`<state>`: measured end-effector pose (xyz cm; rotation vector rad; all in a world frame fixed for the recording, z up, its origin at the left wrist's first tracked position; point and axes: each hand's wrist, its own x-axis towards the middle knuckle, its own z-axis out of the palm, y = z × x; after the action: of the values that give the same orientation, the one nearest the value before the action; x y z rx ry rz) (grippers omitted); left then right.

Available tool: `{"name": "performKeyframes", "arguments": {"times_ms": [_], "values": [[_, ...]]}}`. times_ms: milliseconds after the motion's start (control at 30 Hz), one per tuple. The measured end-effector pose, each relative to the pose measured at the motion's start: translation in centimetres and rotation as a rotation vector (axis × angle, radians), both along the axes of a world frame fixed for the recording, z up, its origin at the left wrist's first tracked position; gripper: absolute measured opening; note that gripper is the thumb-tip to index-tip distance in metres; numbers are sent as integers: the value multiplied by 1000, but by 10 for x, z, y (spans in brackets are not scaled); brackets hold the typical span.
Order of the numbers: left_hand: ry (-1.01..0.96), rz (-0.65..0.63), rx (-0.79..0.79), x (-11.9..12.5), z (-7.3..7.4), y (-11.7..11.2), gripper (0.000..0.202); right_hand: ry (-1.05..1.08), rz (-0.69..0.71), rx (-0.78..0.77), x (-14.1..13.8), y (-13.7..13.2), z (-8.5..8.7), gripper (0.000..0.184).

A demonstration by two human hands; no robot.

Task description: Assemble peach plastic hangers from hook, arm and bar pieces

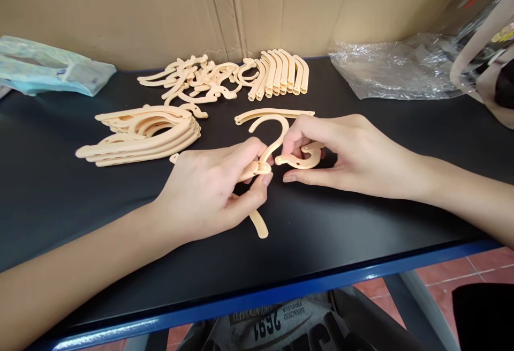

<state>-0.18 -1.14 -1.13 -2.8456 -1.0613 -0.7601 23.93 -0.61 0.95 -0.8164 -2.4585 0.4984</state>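
Observation:
My left hand [212, 187] is closed on a cream plastic hanger hook [277, 131] with arm pieces at its base, the joint pinched between thumb and fingers. One arm [259, 224] sticks out below that hand. Just to the right, my right hand [341, 150] pinches a small curved hanger piece [301, 161] with holes in it; a small gap separates it from the hook's base. Behind both hands lies a loose curved hanger arm [273, 114]. My fingers hide part of each held piece.
A stack of folded hangers [144, 136] lies at left. Behind are a jumble of loose hanger parts [204, 80] and a row of hanger arms [281, 75]. A blue packet [80, 75] sits far left, a clear plastic bag [393, 69] far right. Cardboard [160, 13] stands behind the black table [341, 238].

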Motion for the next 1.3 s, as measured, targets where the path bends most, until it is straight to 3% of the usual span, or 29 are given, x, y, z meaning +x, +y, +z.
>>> {"name": "performKeyframes", "arguments": {"times_ms": [200,333,433,567,667,767,833,933,1100,1300], "values": [[-175,39,-54,-1,5,-6,22,-69,4,47,1,2,-2,12],[-295,118,-120,-2,13,-14,28,-130,-15,237,0,1,-2,14],[-334,146,-126,-2,15,-16,31,-129,-141,326,2,5,-1,27],[-274,168,-159,-1,13,-11,32,-217,-314,282,12,25,-5,46],[-186,178,-182,1,11,-8,32,-314,-394,156,18,38,-8,39],[-143,183,-180,2,10,-6,30,-305,-550,248,17,39,-8,35],[-131,168,-187,3,9,-5,29,-296,-482,302,15,36,-9,41],[-115,150,-208,3,8,-5,28,-321,-312,265,14,35,-13,41],[-120,190,-183,3,8,-4,28,-199,-347,255,20,41,-14,40],[-75,262,-153,4,12,-4,29,-166,-252,229,13,27,-8,32]]}}
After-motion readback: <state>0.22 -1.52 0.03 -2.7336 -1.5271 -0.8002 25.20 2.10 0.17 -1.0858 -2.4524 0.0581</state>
